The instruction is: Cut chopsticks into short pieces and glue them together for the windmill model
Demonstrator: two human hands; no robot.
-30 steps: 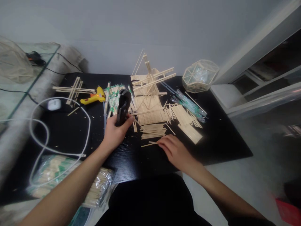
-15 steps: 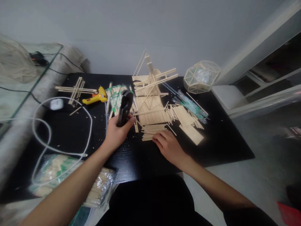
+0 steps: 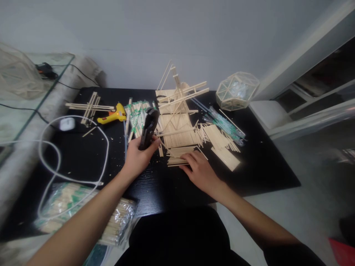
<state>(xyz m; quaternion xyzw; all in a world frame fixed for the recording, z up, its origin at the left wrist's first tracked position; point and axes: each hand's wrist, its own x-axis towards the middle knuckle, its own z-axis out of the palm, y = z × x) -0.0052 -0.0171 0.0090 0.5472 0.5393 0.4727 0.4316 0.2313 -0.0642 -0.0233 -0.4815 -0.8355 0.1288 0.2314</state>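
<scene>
A black hand tool with a rounded head (image 3: pixel 150 127), its exact kind unclear, stands upright in my left hand (image 3: pixel 136 157). The fingers of that hand wrap round its lower part. A thin stick runs out to the right beside the thumb; whether it is gripped, I cannot tell. My right hand (image 3: pixel 200 170) reaches over the right end of a row of thin wooden sticks (image 3: pixel 177 152). Its fingertips touch the sticks, with thumb and forefinger apart. Just behind lies a wider mat of sticks (image 3: pixel 177 129), bearing a wooden stick frame (image 3: pixel 179 87).
A yellow glue gun (image 3: pixel 113 115) and crossed sticks (image 3: pixel 90 107) lie left on the black table (image 3: pixel 263 166). A white cable (image 3: pixel 107 147) loops nearby, over bagged sticks (image 3: pixel 119 218). Wooden panels (image 3: pixel 226 158), plastic packets (image 3: pixel 226 125) and a many-sided stick frame (image 3: pixel 237 90) are right.
My right thumb and forefinger have spread apart over the row of sticks. My left hand and the black tool have stayed almost in place.
</scene>
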